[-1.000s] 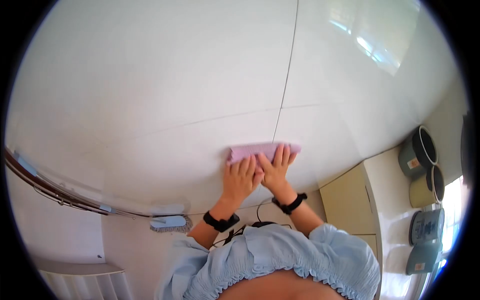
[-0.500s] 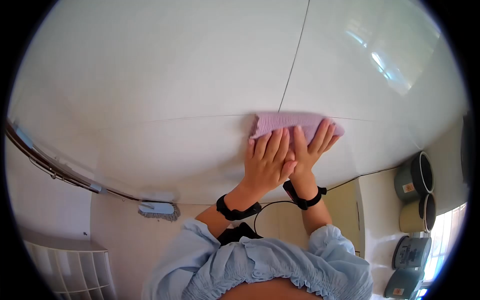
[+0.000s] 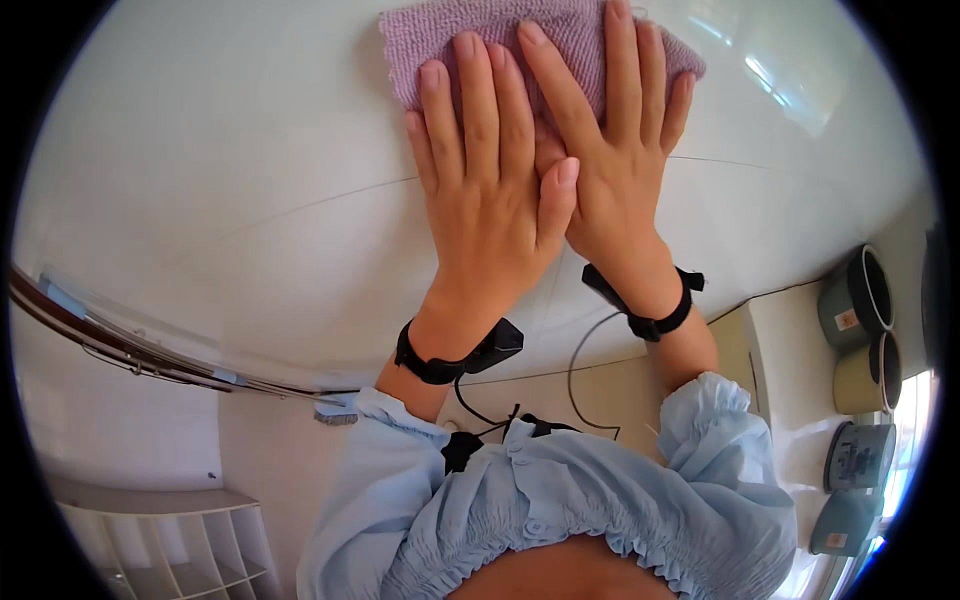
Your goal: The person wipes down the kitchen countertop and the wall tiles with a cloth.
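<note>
I record first a smooth, glossy white panelled surface (image 3: 250, 120), crossed by thin dark joints and bearing a bright reflection at upper right. Below it is a pale-blue gathered fabric blouse (image 3: 600, 480) with ruffled cuffs. At lower left I note a white compartmented shelf unit (image 3: 150, 502); at right, a grey-green rounded bin (image 3: 845, 312) beside a cream rounded bin (image 3: 858, 385).

The mauve ribbed textile cloth (image 3: 410, 45) lies against the white surface at the top of my view, under both hands.

Left hand (image 3: 485, 205): palm down, fingers extended and slightly apart over the cloth, thumb angled out against the other hand. Right hand (image 3: 615, 190): fingers extended, index finger set clearly apart from the rest; nothing pinched by either.

Each wrist carries a black strap. Smallest, a blue-backed brush (image 3: 338, 410) with grey fibres, partly hidden by the left sleeve.
</note>
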`<state>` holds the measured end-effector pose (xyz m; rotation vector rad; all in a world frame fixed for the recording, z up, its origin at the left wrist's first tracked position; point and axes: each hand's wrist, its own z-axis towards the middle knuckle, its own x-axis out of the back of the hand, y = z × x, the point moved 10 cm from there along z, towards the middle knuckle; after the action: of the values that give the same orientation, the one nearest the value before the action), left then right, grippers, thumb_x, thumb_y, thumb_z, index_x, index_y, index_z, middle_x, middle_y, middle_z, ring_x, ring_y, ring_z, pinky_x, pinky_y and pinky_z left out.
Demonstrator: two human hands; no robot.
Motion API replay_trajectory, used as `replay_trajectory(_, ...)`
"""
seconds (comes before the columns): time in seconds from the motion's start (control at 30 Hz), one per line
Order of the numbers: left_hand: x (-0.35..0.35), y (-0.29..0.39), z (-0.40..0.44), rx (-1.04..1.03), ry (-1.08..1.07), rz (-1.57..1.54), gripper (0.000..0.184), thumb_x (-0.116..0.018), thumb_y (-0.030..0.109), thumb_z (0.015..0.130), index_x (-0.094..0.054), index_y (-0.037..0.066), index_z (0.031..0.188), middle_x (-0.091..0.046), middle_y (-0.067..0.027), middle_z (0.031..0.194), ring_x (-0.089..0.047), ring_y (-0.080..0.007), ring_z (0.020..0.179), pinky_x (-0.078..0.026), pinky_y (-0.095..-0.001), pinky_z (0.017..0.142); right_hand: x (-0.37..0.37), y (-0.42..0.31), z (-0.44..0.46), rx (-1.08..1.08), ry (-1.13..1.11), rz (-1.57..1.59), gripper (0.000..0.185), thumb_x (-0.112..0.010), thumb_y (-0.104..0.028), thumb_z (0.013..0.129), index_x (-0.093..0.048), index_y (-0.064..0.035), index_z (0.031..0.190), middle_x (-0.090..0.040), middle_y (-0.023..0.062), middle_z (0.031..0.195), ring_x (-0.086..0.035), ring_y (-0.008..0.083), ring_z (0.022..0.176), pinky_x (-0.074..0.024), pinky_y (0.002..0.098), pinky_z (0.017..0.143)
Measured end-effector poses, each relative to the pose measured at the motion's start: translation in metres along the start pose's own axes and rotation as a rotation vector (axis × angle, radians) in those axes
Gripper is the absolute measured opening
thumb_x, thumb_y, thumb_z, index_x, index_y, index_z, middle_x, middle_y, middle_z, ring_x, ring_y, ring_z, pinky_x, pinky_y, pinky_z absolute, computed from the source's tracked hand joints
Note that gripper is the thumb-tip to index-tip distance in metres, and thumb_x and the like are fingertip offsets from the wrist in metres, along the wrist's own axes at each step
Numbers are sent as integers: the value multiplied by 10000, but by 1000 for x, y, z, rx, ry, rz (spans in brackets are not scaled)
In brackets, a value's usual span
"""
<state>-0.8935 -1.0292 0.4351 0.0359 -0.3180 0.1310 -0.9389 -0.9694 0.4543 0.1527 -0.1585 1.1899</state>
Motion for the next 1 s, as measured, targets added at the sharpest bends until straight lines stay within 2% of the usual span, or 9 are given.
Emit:
replay_trajectory(0.1, -8, -23, -50, -34, -122, 89, 663, -246, 382, 923, -128, -78, 1386, -77, -273, 1450, -35, -484, 1323, -48, -544, 1063, -23, -19, -41, -124, 32, 2, 370, -453, -347, 853, -563, -303, 1204, -420, 117, 1350, -356, 253, 1257, -66, 457, 1062)
replay_trajectory(0.23, -12, -78, -181, 55, -97, 63, 676, -226, 389, 927, -110, -105, 1374, -61, -295, 1441, -22, -532, 1298, -31, -611, 1036, -72, -89, -137, 90, -46, -75, 371, -415, -364, 880, -555, -305, 1217, -445, 119, 1324, -362, 237, 1251, -41, 458, 1076)
replay_trajectory(0.33, -1, -81, -171, 36, -60, 112, 637, -274, 403, 917, -301, -88, 1323, -243, -269, 1398, -183, -494, 1277, -124, -592, 1034, -73, -90, -131, -31, -68, -55, 375, -414, -360, 878, -551, -311, 1223, -451, 117, 1318, -368, 229, 1242, -48, 458, 1074)
replay_trajectory(0.6, 69, -113, -46, -14, 31, 18, 655, -223, 406, 906, -283, -75, 1347, -239, -255, 1416, -175, -463, 1306, -80, -537, 1057, -58, -123, -5, -99, 118, 77, 401, -361, -339, 874, -583, -235, 1192, -444, 155, 1325, -389, 260, 1237, -55, 450, 1072)
replay_trajectory(0.77, 42, -147, -193, 3, -67, 104, 631, -269, 409, 911, -308, -78, 1312, -250, -260, 1385, -213, -497, 1252, -172, -626, 988, -106, -159, -129, -70, -98, 69, 374, -409, -346, 859, -598, -260, 1169, -491, 153, 1257, -435, 256, 1145, -26, 474, 1072)
replay_trajectory(0.83, 20, -154, -265, -22, -228, 77, 659, -223, 371, 923, -96, -86, 1381, -25, -281, 1446, 8, -516, 1306, -14, -630, 1023, -129, -174, -205, -26, -90, 32, 332, -462, -365, 844, -608, -298, 1134, -525, 117, 1159, -435, 245, 1086, -24, 473, 1071)
replay_trajectory(0.87, 18, -159, -286, -23, -248, 39, 655, -227, 366, 925, -90, -84, 1380, -10, -267, 1451, 20, -510, 1308, -18, -638, 1018, -133, -182, -229, -1, -78, 23, 320, -475, -379, 837, -614, -295, 1113, -515, 107, 1164, -418, 240, 1106, -25, 473, 1071)
replay_trajectory(0.93, 23, -164, -287, -56, -257, 86, 656, -219, 374, 923, -102, -80, 1381, -34, -260, 1453, -2, -504, 1310, -27, -626, 1028, -136, -193, -224, 46, -134, 29, 301, -486, -355, 844, -626, -233, 1081, -406, 229, 1294, -324, 343, 1250, 3, 520, 1069)
replay_trajectory(1.0, 39, -174, -258, -20, -139, 97, 630, -265, 402, 910, -252, -68, 1330, -188, -242, 1403, -160, -485, 1261, -119, -623, 1004, -135, -193, -189, -33, -109, 4, 333, -474, -389, 837, -608, -293, 1126, -507, 104, 1197, -391, 241, 1162, -19, 463, 1074)
